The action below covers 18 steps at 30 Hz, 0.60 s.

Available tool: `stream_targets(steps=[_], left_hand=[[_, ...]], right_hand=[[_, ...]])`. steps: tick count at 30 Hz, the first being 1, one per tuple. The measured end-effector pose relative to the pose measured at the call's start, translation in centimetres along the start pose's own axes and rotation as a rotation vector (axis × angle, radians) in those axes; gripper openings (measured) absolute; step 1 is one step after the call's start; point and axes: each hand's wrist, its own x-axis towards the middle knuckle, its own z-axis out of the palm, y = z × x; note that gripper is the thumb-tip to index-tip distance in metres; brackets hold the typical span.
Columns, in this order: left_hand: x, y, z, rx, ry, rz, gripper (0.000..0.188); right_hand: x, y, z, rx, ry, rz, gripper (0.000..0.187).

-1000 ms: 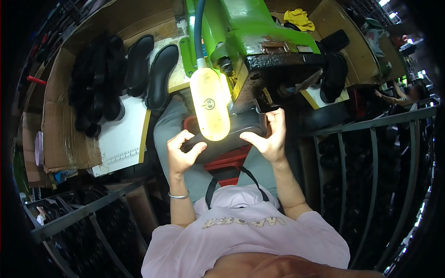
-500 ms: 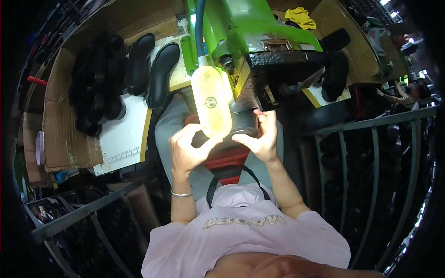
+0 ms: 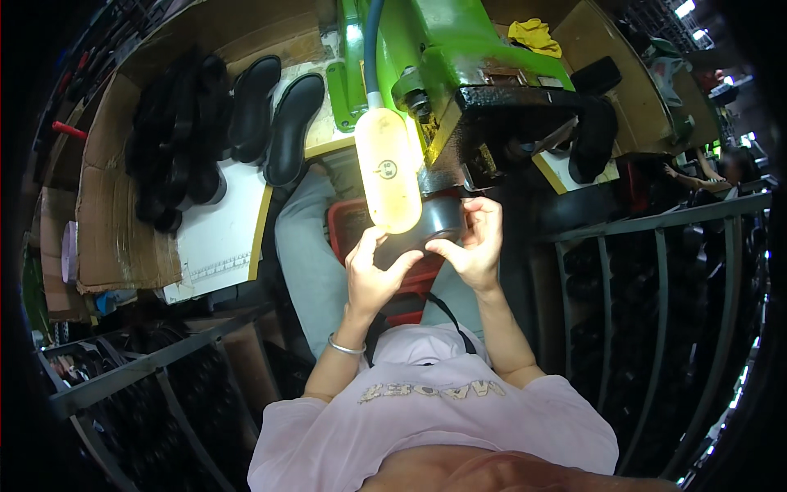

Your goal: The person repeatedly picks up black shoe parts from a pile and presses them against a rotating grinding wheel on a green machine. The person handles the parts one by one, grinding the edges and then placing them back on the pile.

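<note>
A black shoe sole (image 3: 443,216), its rounded heel end showing, is held under the head of a green machine (image 3: 479,61). My right hand (image 3: 478,250) grips its right edge, thumb in front and fingers curled round the side. My left hand (image 3: 375,271) pinches its near left part, with the thumb stretched toward the right thumb. A glowing oval yellow lamp (image 3: 388,170) hangs over the sole's left part and hides it along with some left fingertips. The sole's upper edge lies close below the machine's dark metal arm (image 3: 484,131); whether they touch I cannot tell.
Black soles (image 3: 295,123) lie piled in an open cardboard box (image 3: 115,205) on the left. More lie at the right, near a yellow cloth (image 3: 534,37). Metal-railed racks (image 3: 656,221) flank me. Something red and plastic (image 3: 336,234) is between my legs.
My left hand has shifted right and slightly nearer, closer to my right hand. The sole has turned, so more of its heel wall shows. The lamp appears slightly farther right and higher.
</note>
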Motion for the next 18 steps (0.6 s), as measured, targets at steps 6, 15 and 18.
stream_targets(steps=[6, 15, 18], left_hand=[[-1.2, -2.4, 3.7, -0.394, 0.078, -0.056, 0.039], [5.0, -3.9, -4.0, 0.446, 0.163, 0.164, 0.056], [8.9, -9.7, -9.7, 1.072, 0.182, 0.223, 0.079]], right_hand=[[0.7, 0.0, -0.7, -0.078, -0.011, 0.023, 0.071], [2.3, -10.8, -9.4, -0.461, 0.070, -0.190, 0.066], [4.8, -10.7, -13.4, -0.458, 0.302, -0.576, 0.064]])
